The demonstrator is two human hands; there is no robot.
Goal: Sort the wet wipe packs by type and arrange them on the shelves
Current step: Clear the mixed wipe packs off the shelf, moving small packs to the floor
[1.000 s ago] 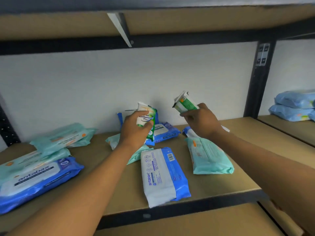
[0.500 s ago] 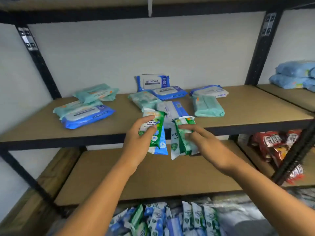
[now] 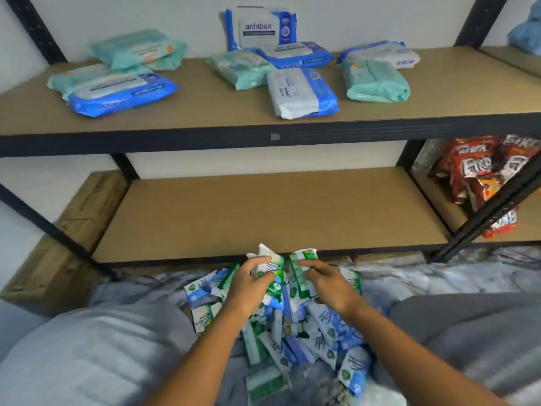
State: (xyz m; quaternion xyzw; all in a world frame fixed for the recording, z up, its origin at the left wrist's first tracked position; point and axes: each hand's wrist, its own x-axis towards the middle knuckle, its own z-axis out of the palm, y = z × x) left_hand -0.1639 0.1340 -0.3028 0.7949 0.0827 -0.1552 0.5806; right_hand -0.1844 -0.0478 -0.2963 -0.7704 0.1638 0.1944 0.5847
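My left hand (image 3: 251,284) grips a small green-and-white antibacterial wipe pack (image 3: 270,269), with a blue small pack under it. My right hand (image 3: 325,281) holds another small green pack (image 3: 301,265). Both hands are low, just in front of the lower shelf's (image 3: 263,212) front edge, above a heap of small green and blue packs (image 3: 292,341) on the floor between my knees. On the upper shelf (image 3: 205,112) lie large blue-and-white Antabax packs (image 3: 301,96) and large teal packs (image 3: 376,83), mixed together.
Red snack bags (image 3: 480,177) fill the neighbouring bay on the right, behind a black diagonal brace (image 3: 497,206). A wooden block (image 3: 58,244) sits at the lower left beside a black frame post. Pale blue packs (image 3: 524,36) show at the top right edge.
Both hands came down from the upper shelf, each with its small green pack, to the floor heap. The camera tilted down, bringing the lower shelf and the heap into view.
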